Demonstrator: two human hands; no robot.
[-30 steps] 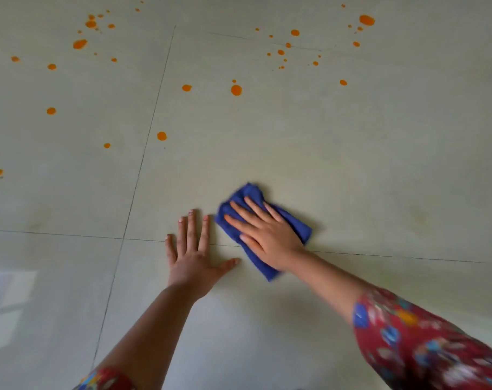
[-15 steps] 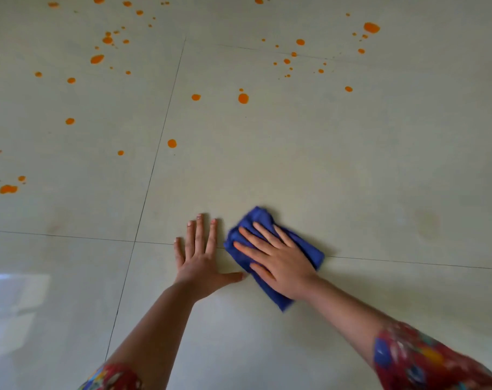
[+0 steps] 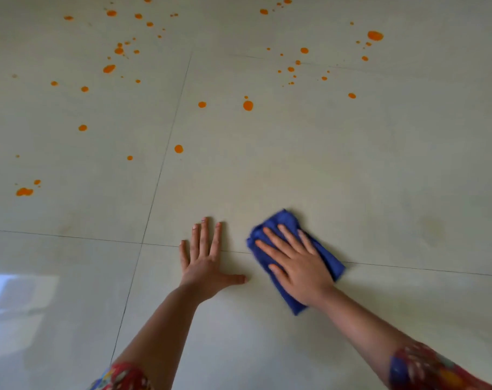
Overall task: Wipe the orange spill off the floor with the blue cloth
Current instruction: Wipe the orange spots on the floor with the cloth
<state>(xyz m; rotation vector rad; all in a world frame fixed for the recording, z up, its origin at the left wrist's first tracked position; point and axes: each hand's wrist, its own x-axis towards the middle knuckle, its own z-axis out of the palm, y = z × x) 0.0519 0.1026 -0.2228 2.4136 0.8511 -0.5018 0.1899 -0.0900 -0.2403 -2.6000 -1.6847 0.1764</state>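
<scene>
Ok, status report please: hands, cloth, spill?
Left hand flat on floor, bare. Right hand pressing blue cloth. Orange spill ahead, unwiped. Nothing in the way.

**1 head-worn view, tilted down**

The only camera sits on the person's head, wide-angle, facing forward and down at the floor (image 3: 351, 170) from close above. Its near part fills the bottom of the view, its far part the top.

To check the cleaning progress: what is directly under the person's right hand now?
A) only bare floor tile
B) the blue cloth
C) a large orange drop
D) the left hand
B: the right hand lies flat on the blue cloth, pressing it to the floor.
</scene>
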